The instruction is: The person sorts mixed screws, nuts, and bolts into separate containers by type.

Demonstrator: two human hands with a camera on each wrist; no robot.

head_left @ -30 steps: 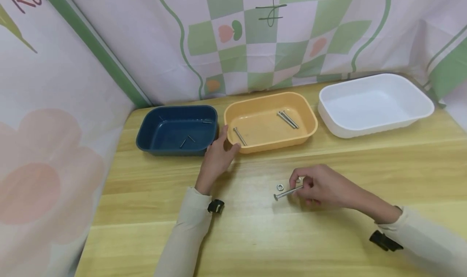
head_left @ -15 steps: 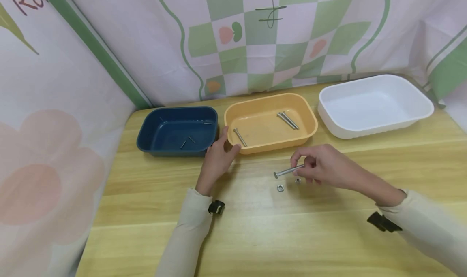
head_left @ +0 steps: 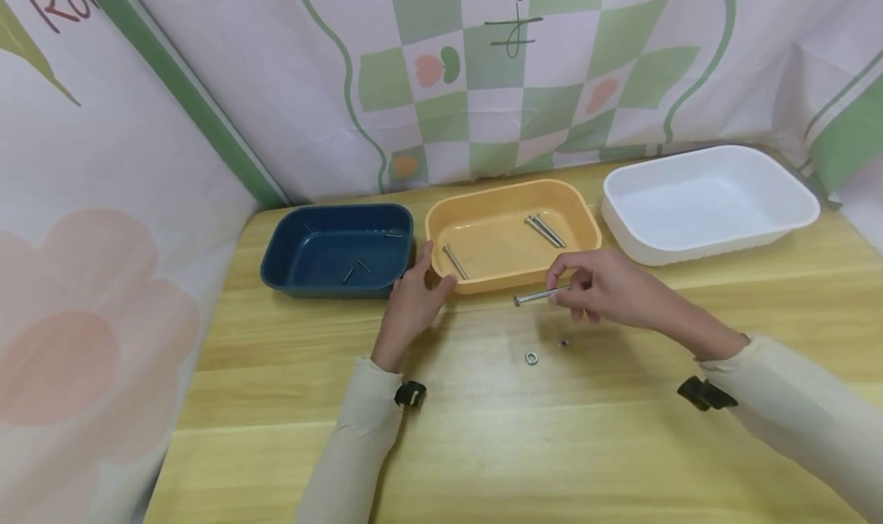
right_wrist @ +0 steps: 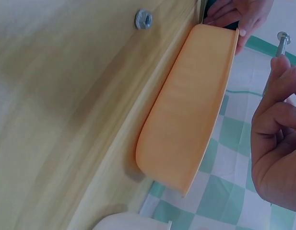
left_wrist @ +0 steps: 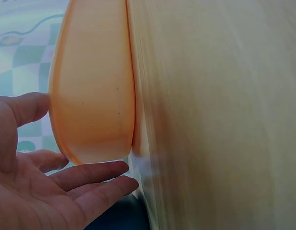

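Observation:
Between the thumb and fingers of my right hand (head_left: pixel 610 288) is a long silver bolt (head_left: pixel 530 298), its round head pointing left. In the head view they are just in front of the yellow tray (head_left: pixel 490 240), above the wood table. The bolt's far end is hidden in the fingers. At the tray's front left corner, my left hand (head_left: pixel 410 303) touches it with thumb and fingers spread around the corner. One bolt (head_left: pixel 455 262) lies at the tray's left end and two more bolts (head_left: pixel 545 230) at its right. Two nuts, a larger nut (head_left: pixel 531 358) and a smaller nut (head_left: pixel 564 343), rest on the table.
A navy tray (head_left: pixel 306 260) with several small thin metal pins stands left of the yellow one. To the right is a white tray (head_left: pixel 710 202). A patterned cloth (head_left: pixel 493 110) hangs behind the table (head_left: pixel 469 447).
My right hand has moved away from me with the bolt, from beside the nuts up toward the yellow tray's front. The nuts now show fully. My left hand has stayed at the tray's corner.

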